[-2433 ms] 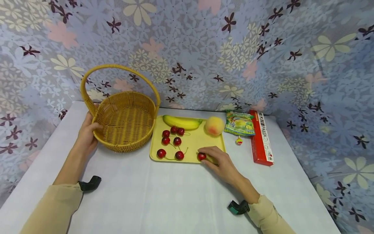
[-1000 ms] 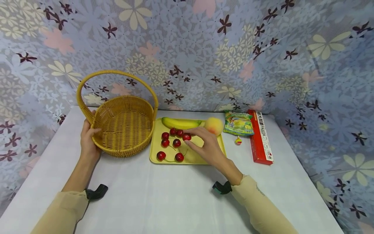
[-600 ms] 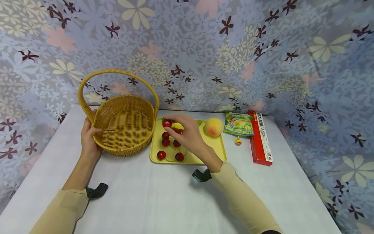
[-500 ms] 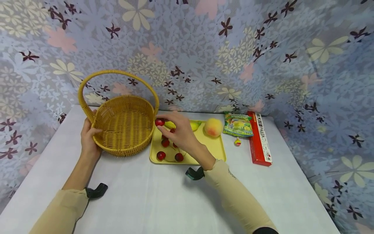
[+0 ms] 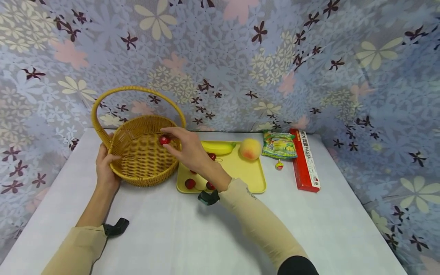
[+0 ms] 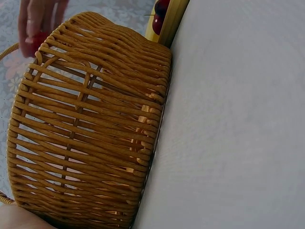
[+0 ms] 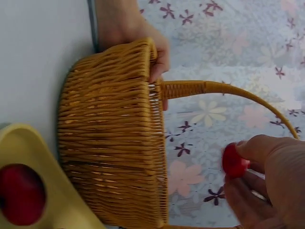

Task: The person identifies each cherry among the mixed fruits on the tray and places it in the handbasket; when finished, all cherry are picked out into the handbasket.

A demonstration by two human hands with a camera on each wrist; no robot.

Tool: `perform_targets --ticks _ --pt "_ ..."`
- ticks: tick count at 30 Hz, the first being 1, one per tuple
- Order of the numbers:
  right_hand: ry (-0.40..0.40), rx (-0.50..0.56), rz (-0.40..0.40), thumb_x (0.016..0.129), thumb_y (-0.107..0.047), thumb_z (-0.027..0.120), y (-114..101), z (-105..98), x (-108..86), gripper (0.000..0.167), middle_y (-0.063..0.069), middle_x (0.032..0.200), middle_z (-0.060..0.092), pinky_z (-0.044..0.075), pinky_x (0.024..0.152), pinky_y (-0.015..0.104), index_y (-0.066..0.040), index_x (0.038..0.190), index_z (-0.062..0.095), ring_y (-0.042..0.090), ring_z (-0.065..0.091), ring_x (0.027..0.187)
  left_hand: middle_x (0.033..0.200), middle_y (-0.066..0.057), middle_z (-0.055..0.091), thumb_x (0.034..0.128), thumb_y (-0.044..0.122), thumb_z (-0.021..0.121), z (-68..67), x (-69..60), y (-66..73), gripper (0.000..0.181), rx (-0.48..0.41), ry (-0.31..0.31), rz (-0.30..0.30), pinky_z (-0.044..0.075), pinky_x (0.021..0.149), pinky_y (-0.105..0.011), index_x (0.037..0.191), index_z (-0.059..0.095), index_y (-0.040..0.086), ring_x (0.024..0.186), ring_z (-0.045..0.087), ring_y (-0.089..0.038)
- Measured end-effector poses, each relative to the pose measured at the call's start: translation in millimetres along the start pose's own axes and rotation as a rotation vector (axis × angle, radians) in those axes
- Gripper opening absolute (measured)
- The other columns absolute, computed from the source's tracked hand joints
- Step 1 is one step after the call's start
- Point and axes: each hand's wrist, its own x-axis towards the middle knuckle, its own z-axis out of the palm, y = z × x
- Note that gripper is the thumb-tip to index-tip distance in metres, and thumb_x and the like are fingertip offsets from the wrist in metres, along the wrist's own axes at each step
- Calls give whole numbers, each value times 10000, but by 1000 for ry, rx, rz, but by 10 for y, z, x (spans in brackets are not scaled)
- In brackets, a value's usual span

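Note:
A wicker basket with a tall arched handle stands at the left of the table. My left hand grips its left rim, thumb over the edge; in the right wrist view those fingers curl over the rim. Between the thumb and fingers of my right hand is a red cherry, held above the basket's right side. In the right wrist view the pinched cherry is above rim height. The yellow tray beside the basket bears a banana, a peach and several cherries, some hidden by my right arm.
Right of the tray lie a green snack packet, a small wrapped lollipop and a long red pasta box. A white cloth covers the table. Floral fabric hangs behind it.
My right hand has picked the cherry up from the tray's front right and carried it left, over the tray, to above the basket. My left hand stays on the rim.

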Motion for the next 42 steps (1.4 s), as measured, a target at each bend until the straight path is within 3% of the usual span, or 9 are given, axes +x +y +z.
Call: perform_targets --ticks 3,10,14,18,26,29,35,42 --pt "-13 8 54 1009 -149 710 32 -15 -95 438 90 1360 690 547 986 285 -81 1432 617 210 695 1158 1585 27 434 934 -96 325 7 -4 -10 746 7 -7 -7 363 1103 -285 1591 454 234 1416 390 -195" --pt "76 22 72 1006 -115 701 200 -195 -390 323 121 1259 735 598 908 361 -69 1326 688 250 731 1084 1591 20 430 931 -92 324 29 11 -18 748 16 -17 5 360 1104 -275 1603 436 216 1421 381 -197" --pt "114 50 160 1006 -133 705 321 -319 -590 293 96 1216 746 622 850 392 -94 1295 718 251 741 1072 1586 20 437 931 -101 322 41 13 -23 744 9 -16 5 350 1110 -281 1587 459 222 1420 379 -196" --pt "153 75 244 1007 -148 708 442 -429 -749 287 85 1235 745 615 886 428 -102 1289 728 263 733 1086 1583 34 436 935 -82 333 38 4 2 743 6 -26 -20 358 1099 -290 1583 461 257 1408 388 -190" --pt "185 146 307 998 -115 718 696 -507 -921 201 146 1150 776 592 913 528 -48 1182 765 272 746 1027 1581 35 439 938 -84 329 9 8 24 738 -19 -29 -18 352 1102 -294 1596 441 232 1395 395 -181" --pt "150 144 320 996 -144 729 765 -483 -933 188 127 1093 789 604 896 475 -34 1140 777 256 755 1001 1579 39 445 936 -83 332 -7 10 30 735 -21 -17 -9 355 1099 -288 1599 436 219 1386 400 -176" --pt "-26 115 344 965 -200 778 820 -398 -966 204 32 1019 800 613 858 369 -46 1098 800 190 753 941 1584 51 439 928 -74 331 -27 -1 42 746 -15 -14 -19 349 1106 -285 1596 438 240 1392 396 -170" --pt "-186 9 378 906 -205 841 770 -366 -986 210 45 1002 794 600 837 339 -65 1058 803 184 732 916 1588 42 438 927 -85 325 -14 -10 48 749 -31 -17 -24 347 1111 -297 1601 432 226 1397 393 -177"
